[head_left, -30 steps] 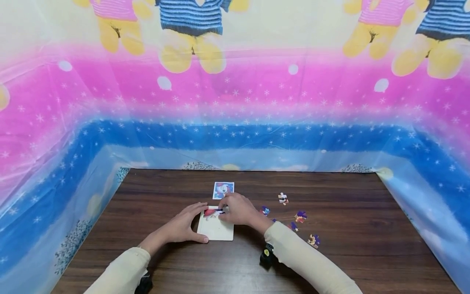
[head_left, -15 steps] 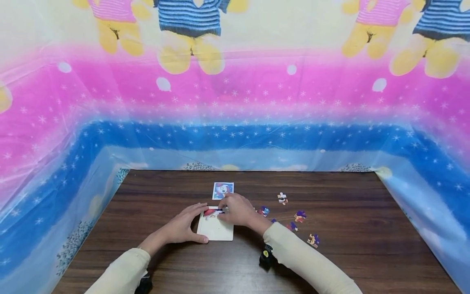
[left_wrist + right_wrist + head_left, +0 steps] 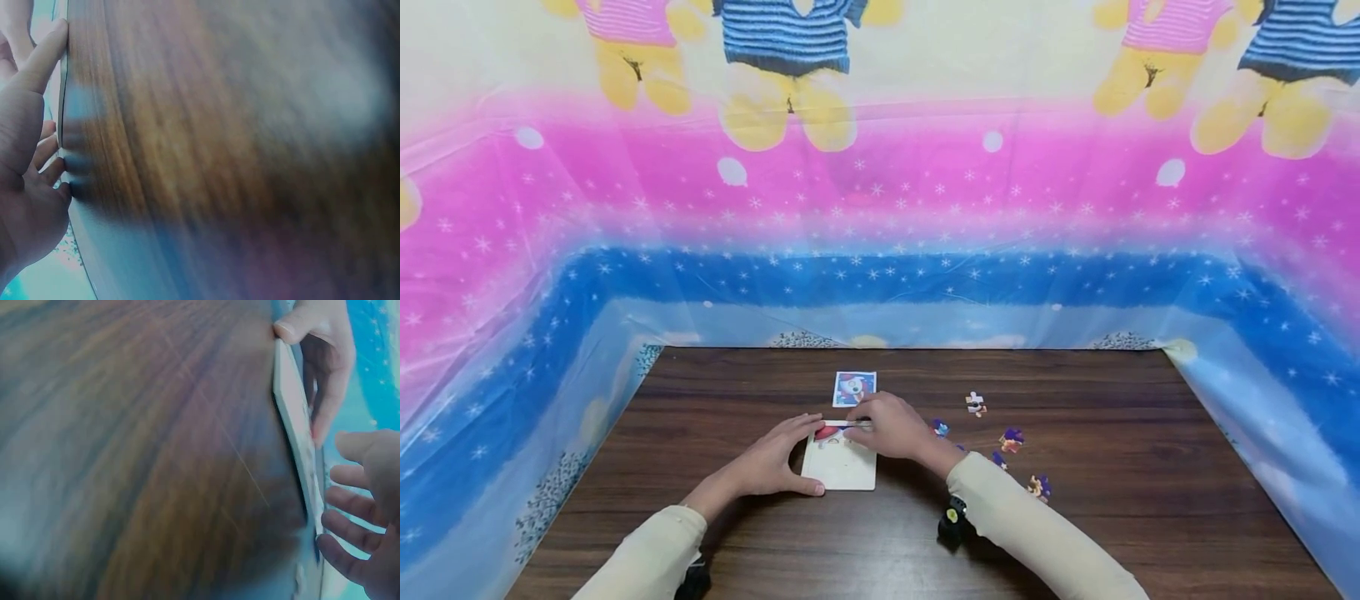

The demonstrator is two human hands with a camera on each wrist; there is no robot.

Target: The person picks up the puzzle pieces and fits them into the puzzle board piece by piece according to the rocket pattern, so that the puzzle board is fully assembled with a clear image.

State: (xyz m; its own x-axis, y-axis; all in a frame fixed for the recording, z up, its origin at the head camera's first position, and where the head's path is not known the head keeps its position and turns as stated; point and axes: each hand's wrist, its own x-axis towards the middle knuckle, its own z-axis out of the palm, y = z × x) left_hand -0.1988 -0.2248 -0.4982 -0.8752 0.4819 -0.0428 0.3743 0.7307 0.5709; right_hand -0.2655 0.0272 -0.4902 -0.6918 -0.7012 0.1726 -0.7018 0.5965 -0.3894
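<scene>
A white puzzle board (image 3: 842, 469) lies flat on the table, with red and purple pieces (image 3: 827, 432) fitted along its far edge. My left hand (image 3: 765, 462) grips its left side, thumb at the near corner and fingers at the far corner. Over the board's far right part is my right hand (image 3: 897, 429), its index finger and thumb spread apart near the fitted pieces. In the right wrist view, the fingers (image 3: 353, 503) are parted and no piece shows between them. The hand hides the far right corner of the board.
A small picture card (image 3: 853, 387) lies behind the board. Loose puzzle pieces are scattered to the right, among them a white one (image 3: 975, 404), a purple one (image 3: 1012, 439) and a yellowish one (image 3: 1040, 487). A patterned cloth (image 3: 880, 283) hangs behind the brown table (image 3: 715, 400).
My right index finger and thumb have parted slightly at the board's far edge, and the right forearm has shifted a little to the right. The left hand stays on the board.
</scene>
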